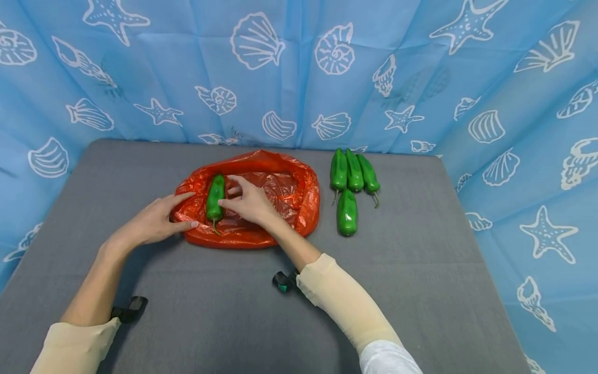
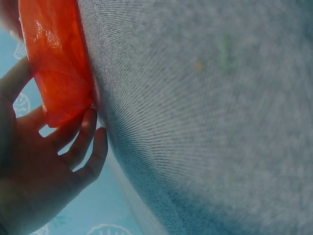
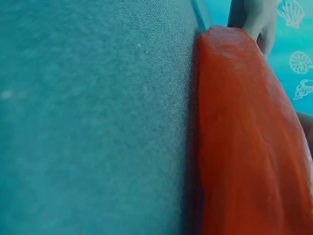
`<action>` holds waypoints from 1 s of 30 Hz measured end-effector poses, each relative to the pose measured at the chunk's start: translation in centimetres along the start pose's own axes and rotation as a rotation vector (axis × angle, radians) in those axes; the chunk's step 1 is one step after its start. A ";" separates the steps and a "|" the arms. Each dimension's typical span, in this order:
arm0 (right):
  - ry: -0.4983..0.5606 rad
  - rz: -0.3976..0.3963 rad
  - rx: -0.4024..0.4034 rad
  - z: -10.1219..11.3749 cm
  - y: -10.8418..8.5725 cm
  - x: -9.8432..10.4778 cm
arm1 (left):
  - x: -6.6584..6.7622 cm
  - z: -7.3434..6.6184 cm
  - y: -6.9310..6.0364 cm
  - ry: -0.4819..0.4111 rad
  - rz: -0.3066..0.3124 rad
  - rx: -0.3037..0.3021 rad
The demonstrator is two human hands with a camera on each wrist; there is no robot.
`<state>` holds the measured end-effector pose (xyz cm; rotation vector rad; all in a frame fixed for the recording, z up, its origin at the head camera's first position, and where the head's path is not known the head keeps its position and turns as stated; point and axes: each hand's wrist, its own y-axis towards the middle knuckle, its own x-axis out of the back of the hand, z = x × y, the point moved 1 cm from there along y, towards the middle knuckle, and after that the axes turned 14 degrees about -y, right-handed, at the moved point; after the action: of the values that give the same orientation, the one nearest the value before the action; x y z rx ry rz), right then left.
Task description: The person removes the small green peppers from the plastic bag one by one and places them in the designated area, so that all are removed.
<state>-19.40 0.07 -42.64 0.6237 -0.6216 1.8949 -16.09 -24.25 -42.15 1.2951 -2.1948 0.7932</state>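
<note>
A red plastic bag [image 1: 306, 215] with its mouth rolled wide lies on the grey table. Inside it, at the left, is a green pepper [image 1: 216, 195] with its stem toward me. My left hand [image 1: 151, 221] holds the bag's left side, thumb and fingers spread along the rim; the left wrist view shows fingers [image 2: 87, 129] against the outside of the bag. Reaching over the near rim, my right hand [image 1: 249, 200] has its thumb at the pepper's right side. Its index finger points away, beside the pepper. In the right wrist view the bag hides much of that hand.
Several green peppers [image 1: 347, 213] lie to the right of the bag, most in a row at the back. The grey table [image 1: 420, 291] meets a blue shell-print curtain [image 1: 299, 67] behind and at the sides.
</note>
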 end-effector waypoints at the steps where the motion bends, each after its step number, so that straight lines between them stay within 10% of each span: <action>1: -0.008 -0.002 -0.002 0.1 0.1 -0.1 | 0.0 0.0 0.0 -0.002 0.000 0.001; 30: -0.337 -0.114 -0.046 1.8 1.9 -3.4 | 0.0 0.1 0.1 -0.004 -0.002 -0.008</action>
<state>-19.63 -3.97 -43.84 0.9393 -0.8231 1.6777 -16.14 -24.30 -42.27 1.2961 -2.1967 0.7815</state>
